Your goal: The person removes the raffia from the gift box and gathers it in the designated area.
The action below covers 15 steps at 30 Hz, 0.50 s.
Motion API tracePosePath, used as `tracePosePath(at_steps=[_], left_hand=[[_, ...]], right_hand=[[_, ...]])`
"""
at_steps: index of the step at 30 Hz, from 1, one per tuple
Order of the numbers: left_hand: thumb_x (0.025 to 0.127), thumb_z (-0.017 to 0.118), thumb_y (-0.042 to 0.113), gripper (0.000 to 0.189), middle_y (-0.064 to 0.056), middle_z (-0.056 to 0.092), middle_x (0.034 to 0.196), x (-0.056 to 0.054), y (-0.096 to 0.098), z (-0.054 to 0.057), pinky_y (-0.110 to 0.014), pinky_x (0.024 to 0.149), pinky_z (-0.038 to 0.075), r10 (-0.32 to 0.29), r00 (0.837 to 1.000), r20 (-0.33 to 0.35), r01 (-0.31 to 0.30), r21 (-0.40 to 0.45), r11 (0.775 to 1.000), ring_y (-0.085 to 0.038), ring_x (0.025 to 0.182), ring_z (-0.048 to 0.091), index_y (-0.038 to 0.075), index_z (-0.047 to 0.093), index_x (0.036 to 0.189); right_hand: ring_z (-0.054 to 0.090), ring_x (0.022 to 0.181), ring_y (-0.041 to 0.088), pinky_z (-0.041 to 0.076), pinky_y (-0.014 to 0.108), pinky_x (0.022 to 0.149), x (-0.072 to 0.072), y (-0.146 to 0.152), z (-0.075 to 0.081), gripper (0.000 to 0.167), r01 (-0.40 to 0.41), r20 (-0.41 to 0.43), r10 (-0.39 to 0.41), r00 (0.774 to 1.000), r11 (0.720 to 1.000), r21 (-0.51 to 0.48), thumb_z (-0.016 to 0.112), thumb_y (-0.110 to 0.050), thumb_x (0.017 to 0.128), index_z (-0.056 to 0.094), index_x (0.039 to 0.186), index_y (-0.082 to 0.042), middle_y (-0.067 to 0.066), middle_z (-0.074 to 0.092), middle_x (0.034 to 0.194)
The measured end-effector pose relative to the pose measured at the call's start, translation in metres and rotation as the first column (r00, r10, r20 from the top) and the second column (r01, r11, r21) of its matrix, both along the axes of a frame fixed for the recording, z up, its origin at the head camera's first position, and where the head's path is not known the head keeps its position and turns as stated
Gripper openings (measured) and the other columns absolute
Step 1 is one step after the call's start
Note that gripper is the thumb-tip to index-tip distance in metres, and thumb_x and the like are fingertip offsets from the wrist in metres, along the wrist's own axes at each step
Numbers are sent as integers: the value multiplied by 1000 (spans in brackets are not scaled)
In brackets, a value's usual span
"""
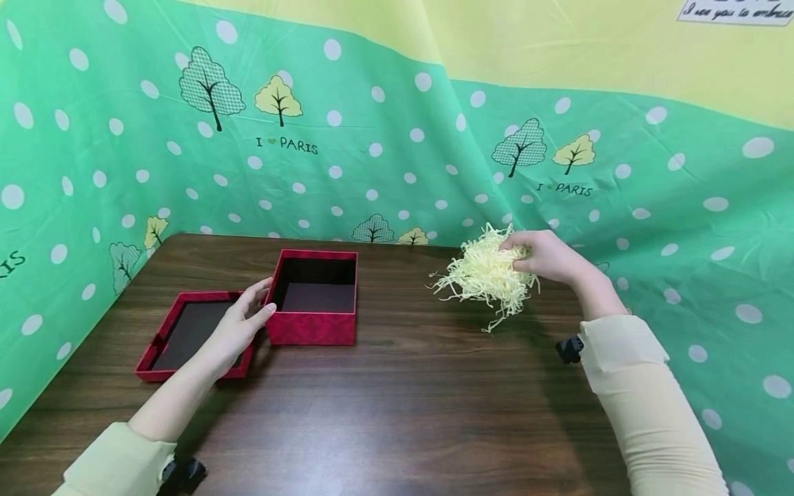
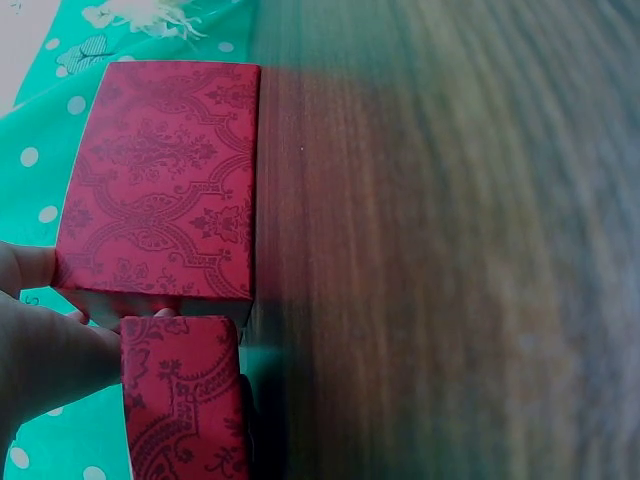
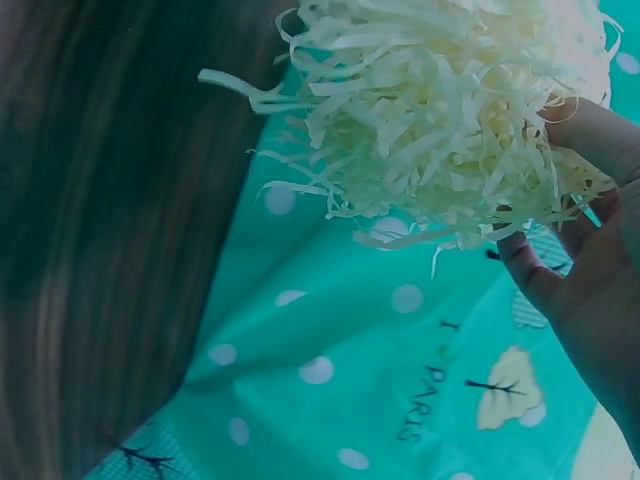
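My left hand point(image 1: 238, 324) is at the left side of an uncovered red patterned box point(image 1: 313, 329) with a dark inside. The thumb lies at the rim by the near left corner, and the other fingers rest against the left wall. In the left wrist view, the box's patterned face point(image 2: 165, 180) fills the upper left. Above the right part of the table, my right hand point(image 1: 542, 255) grips a loose bundle of pale yellow shredded paper point(image 1: 486, 272). Strands hang below the bundle. In the right wrist view, thumb and fingers hold the shredded paper point(image 3: 430, 120) from one side.
A shallow red lid point(image 1: 186, 337) lies with its dark inside facing up on the left, partly behind my left forearm. The brown wooden table point(image 1: 397, 413) ends at a green dotted curtain point(image 1: 347, 172) at the back and sides.
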State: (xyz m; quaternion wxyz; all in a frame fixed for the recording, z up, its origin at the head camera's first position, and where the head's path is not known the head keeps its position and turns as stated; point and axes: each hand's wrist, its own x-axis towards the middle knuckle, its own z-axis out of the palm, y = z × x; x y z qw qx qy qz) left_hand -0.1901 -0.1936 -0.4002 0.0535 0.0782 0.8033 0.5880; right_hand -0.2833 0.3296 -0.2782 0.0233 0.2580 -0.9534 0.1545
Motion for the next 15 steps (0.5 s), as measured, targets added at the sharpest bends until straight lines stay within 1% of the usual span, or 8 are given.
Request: tracePosePath(at_steps=[1,3,5,7,8,12,14,15], left_hand=[[98,49,31,66,-18,18,154,0,0,0,-61,108,22,0,1000,0,0,0,1000,-40,141,17,17,15,152],[99,49,30,65,-19,18,154,0,0,0,-61,108,21,-1,1000,1,1,1,1000,-40,141,17,17,15,152],[99,49,30,65,-19,18,154,0,0,0,-61,108,22,1,1000,3,-1,-1,1000,-40,141,17,17,15,152],[99,49,30,65,-20,18,154,0,0,0,-61,108,22,4,1000,4,-4,-3,1000,-41,140,18,17,15,152],[99,49,29,64,-20,19,154,-1,0,0,-61,108,22,4,1000,4,-4,-3,1000,-41,140,18,17,15,152],[99,49,30,64,-20,19,154,-1,0,-1,-61,108,22,4,1000,-1,-4,-4,1000,-41,140,18,17,15,152],[99,49,31,65,-20,19,154,-1,0,-1,-61,108,22,3,1000,-3,-3,-3,1000,-41,140,18,17,15,152],[98,49,32,65,-20,19,154,-1,-1,-1,-60,109,22,2,1000,-3,-2,-3,1000,-41,140,18,16,15,152]], right_hand=[[52,70,15,45,38,76,-1,1,-3,31,3,-3,-3,1000,1000,2,67,2,79,65,109,-5,17,64,114],[48,60,14,45,37,71,-3,3,-8,32,7,7,-7,1000,1000,2,66,1,78,65,109,-5,17,64,114],[47,59,11,45,34,69,-5,4,-14,33,13,11,-13,1000,1000,6,66,1,78,64,110,-6,17,64,113],[43,52,9,44,32,63,-7,4,-20,33,21,25,-21,999,1000,1,66,1,78,64,111,-6,16,64,112],[40,48,9,43,32,63,-8,5,-23,34,24,35,-24,999,1000,0,65,1,78,64,111,-5,16,64,111],[39,46,8,43,32,63,-11,6,-35,34,20,43,-19,999,1000,-3,66,1,78,64,112,-4,17,64,110],[40,48,8,43,33,67,-12,6,-41,34,19,38,-19,999,1000,-10,66,1,77,64,111,-3,17,65,109],[40,49,8,43,34,66,-13,6,-45,34,20,40,-20,999,1000,-16,66,2,77,64,110,-3,17,65,110]])
